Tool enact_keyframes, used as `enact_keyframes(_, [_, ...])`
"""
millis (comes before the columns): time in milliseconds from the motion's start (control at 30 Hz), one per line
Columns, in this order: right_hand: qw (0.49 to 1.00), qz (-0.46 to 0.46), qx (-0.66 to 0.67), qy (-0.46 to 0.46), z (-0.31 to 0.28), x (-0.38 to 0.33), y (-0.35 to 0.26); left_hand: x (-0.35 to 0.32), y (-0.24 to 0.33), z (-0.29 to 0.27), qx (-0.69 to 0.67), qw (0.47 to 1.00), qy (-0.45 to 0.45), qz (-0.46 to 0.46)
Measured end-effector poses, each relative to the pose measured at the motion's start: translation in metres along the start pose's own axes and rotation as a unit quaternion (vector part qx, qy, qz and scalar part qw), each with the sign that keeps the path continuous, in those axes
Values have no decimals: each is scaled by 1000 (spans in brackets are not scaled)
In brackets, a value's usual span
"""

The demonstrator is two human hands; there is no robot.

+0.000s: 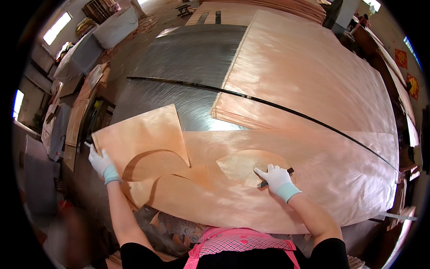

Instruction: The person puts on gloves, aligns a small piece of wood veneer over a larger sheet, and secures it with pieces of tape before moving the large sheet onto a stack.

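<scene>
My left hand (101, 161), in a white glove with a pale green cuff, is at the left edge of a thin wood veneer piece (148, 132), its fingers closed about that edge. The piece is curved and casts a shadow over the larger veneer sheet (327, 179) on the table. In my right hand (277, 177), gloved the same way, is a dark flat blade-like tool (263, 184), mostly covered by the fingers. That hand rests on a pale pointed patch (239, 166) of veneer.
A long thin dark strip (268, 103) crosses the table over a stack of veneer sheets (304, 67) and a grey shiny tabletop (188, 54). Veneer scraps (168, 224) lie below the near edge. Covered stacks (80, 56) stand at the left, and a metal ruler-like strip (398, 216) at the right.
</scene>
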State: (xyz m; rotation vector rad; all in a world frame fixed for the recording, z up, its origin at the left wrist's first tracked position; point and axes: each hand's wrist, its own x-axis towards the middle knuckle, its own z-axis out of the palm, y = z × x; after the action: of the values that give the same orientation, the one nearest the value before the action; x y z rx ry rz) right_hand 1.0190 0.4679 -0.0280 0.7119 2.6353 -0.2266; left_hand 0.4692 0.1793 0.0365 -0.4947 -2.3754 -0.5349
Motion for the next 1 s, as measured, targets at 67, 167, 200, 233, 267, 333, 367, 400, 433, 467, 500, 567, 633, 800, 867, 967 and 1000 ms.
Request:
enact_keyframes(67, [999, -18, -36, -2, 0, 6, -5, -10, 29, -2, -12, 991, 21, 130])
enact_keyframes(167, [997, -25, -58, -44, -13, 11, -10, -74, 88, 14, -311, 917, -251, -6])
enact_keyframes(200, [997, -22, -57, -49, -13, 10, -6, -92, 145, -9, -392, 818, -403, -123])
enact_keyframes(233, [997, -32, -59, -48, -16, 11, -7, -122, 167, -13, -528, 691, -440, -225])
enact_keyframes(267, [996, -44, -62, -47, -18, 13, -7, -147, 186, -17, -523, 637, -497, -271])
enact_keyframes(333, [996, -77, -45, -18, -13, 16, -4, -189, 220, -33, -513, 532, -613, -279])
enact_keyframes(367, [994, -97, -39, -3, -10, 19, -4, -221, 226, -24, -525, 507, -626, -275])
enact_keyframes(400, [988, -138, -26, 60, -2, 22, -1, -251, 232, -12, -536, 478, -642, -268])
enact_keyframes(433, [978, -170, -10, 122, 12, 25, 6, -263, 246, -15, -500, 536, -653, -190])
enact_keyframes(467, [962, -204, 6, 183, 21, 27, 11, -272, 255, -19, -459, 591, -654, -112])
enact_keyframes(500, [967, -198, 24, 160, 25, 28, 13, -281, 256, -16, -338, 711, -617, 22])
enact_keyframes(567, [974, -185, 60, 118, 28, 30, 15, -304, 253, -15, -337, 758, -556, 51])
enact_keyframes(633, [982, -119, 129, 75, 12, 31, 7, -312, 250, -15, -315, 784, -529, 81])
enact_keyframes(800, [995, -73, 64, 19, -25, 44, -26, -315, 250, -12, -422, 673, -592, -137])
enact_keyframes(867, [995, -88, -40, 7, -17, 51, -31, -310, 249, -12, -451, 652, -569, -219])
enact_keyframes(967, [991, -114, -53, 47, -6, 55, -32, -314, 217, 8, -489, 668, -449, -336])
enact_keyframes(1000, [989, -123, -51, 60, -4, 56, -30, -310, 217, 8, -510, 631, -441, -384])
